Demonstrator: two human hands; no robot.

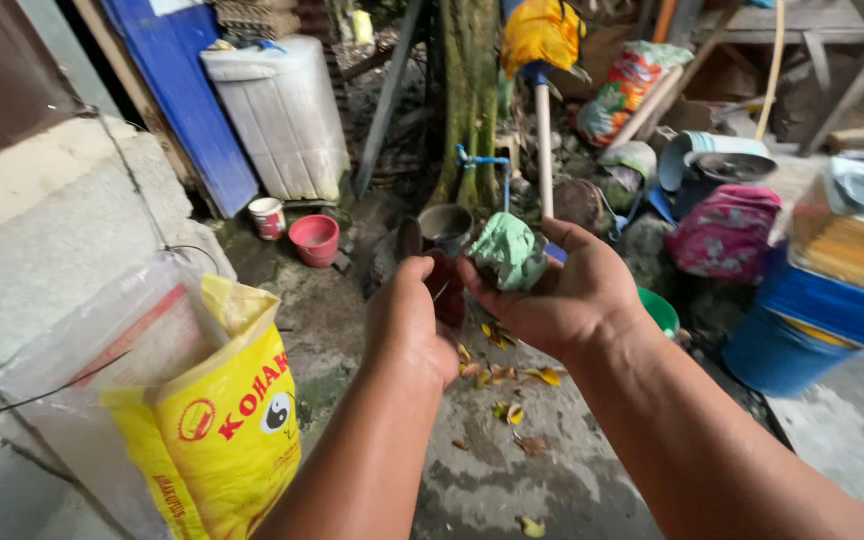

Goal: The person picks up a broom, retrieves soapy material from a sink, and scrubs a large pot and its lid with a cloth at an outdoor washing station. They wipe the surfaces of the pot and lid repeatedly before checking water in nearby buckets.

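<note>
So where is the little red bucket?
In the head view the red bucket sits on the ground at upper left, beside a small white cup, just below the big white tank.

Both hands are raised together over the wet concrete floor (pixel 512 480), just in front of the tree trunk (pixel 470 100). The left hand (pixel 410 325) is closed around a dark red object (pixel 446 288). The right hand (pixel 557 295), touching it, holds a crumpled green cloth (pixel 508 250) in its curled fingers. Left of the trunk stand a white tank (pixel 282 115), a red bucket (pixel 314 240) and a blue board (pixel 187 95). A yellow sack (pixel 214 425) hangs well to the trunk's left, close to the camera. Right of the trunk sit a pink bag (pixel 727 232) and a blue tub (pixel 777 350).
</note>
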